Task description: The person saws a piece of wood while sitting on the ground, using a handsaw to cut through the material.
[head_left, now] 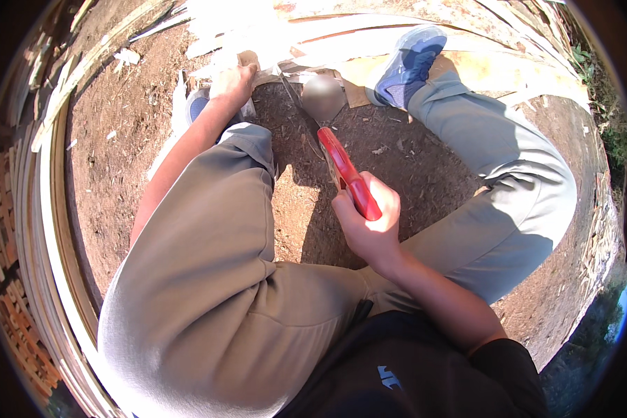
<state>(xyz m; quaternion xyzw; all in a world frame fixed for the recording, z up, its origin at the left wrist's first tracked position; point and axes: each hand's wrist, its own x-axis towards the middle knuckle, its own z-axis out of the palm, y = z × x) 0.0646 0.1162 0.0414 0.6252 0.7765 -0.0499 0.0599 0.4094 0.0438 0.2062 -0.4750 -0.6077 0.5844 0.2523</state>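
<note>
My right hand is wrapped around the red handle of a hand saw. Its dark blade slants up and left, with the tip beside pale wood in strong glare; whether the teeth touch the wood I cannot tell. Further left, my left hand is closed low by my left shoe, at the edge of the bright wood pieces. Glare washes out what its fingers grip. A round, blurred grey patch lies just right of the blade, too smeared to name.
My right shoe rests on flat pale boards at the far side. Long wooden strips run along the left, beside stacked reddish-brown wood pieces. Brown soil with scattered chips lies between my bent legs and the strips.
</note>
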